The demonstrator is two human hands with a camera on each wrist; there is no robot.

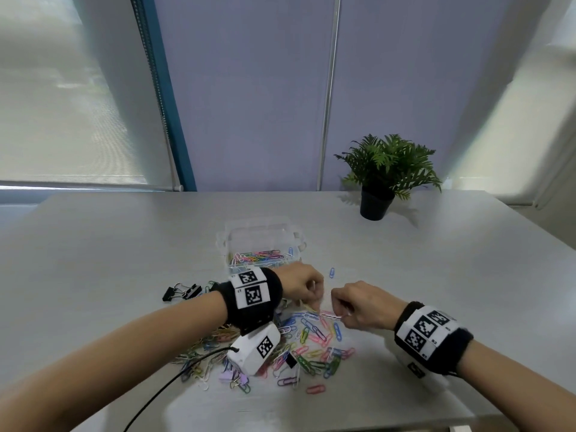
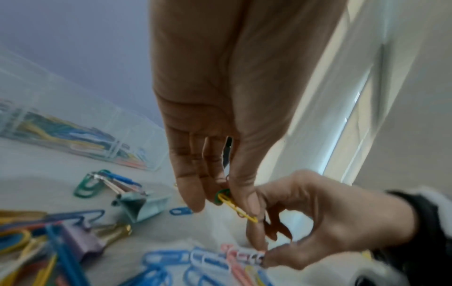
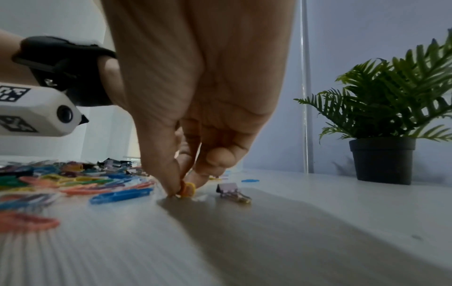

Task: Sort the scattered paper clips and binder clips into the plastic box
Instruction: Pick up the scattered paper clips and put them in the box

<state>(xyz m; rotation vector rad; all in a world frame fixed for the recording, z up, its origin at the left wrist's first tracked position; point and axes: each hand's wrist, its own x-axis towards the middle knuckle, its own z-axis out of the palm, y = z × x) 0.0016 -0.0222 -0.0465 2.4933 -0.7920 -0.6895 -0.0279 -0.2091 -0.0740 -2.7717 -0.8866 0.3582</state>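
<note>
We are in the gathering step, both hands down at the far edge of the heap of paper clips (image 1: 311, 338) on the table (image 1: 405, 275); our left hand (image 1: 300, 283) pinches a yellow clip (image 2: 237, 208) with a green one hooked behind it, thumb against fingertips, while our right hand (image 1: 363, 305) pinches a short row of white and pink clips (image 2: 247, 256) low against the tabletop; the plastic box (image 1: 261, 244) stands open just beyond the hands, one compartment already holding coloured clips; black binder clips (image 1: 182, 291) lie to the left of the heap, and a lilac one (image 1: 230, 377) at its near edge, none yet picked up; next, we judge, both pinches must lift clear without snagging neighbours, then travel the short way forward to the clip compartment; a potted plant (image 1: 386, 173) stands well apart at the far right.
</note>
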